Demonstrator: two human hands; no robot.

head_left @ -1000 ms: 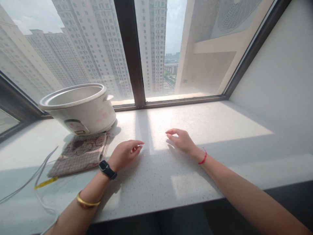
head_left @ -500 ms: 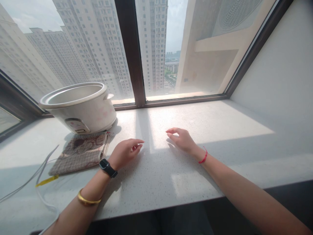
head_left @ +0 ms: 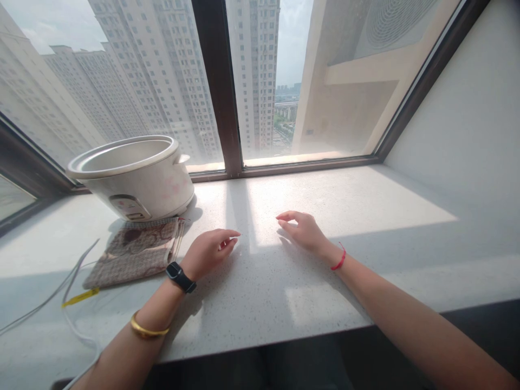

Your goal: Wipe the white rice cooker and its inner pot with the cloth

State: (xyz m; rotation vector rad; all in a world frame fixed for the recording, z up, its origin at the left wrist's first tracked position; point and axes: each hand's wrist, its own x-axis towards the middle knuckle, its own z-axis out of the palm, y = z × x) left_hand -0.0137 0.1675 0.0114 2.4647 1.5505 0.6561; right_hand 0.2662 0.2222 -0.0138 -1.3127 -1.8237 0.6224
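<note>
"Checked cloth (head_left: 132,254), folded flat: where is it laid?"

"On the speckled windowsill (head_left: 252,303), directly in front of the rice cooker (head_left: 162,189); whether its far edge is tucked under the base cannot be told"

"Is it gripped by the left hand (head_left: 209,252)?"

"No, nothing is held there; the cloth is left just beside the wrist, where a black smartwatch (head_left: 181,277) is worn above a gold bangle (head_left: 148,329). The forefinger and thumb are stretched forward, their tips slightly parted"

"And the right hand (head_left: 304,232)?"

"Also unfilled, held well apart from the cloth, with a narrow gap kept between thumb and forefinger. A red bracelet (head_left: 340,259) is worn at that wrist"

"What is seen by the cloth's near corner?"

"A yellow tag (head_left: 81,297), with a white cable (head_left: 90,342) strung alongside"
</note>
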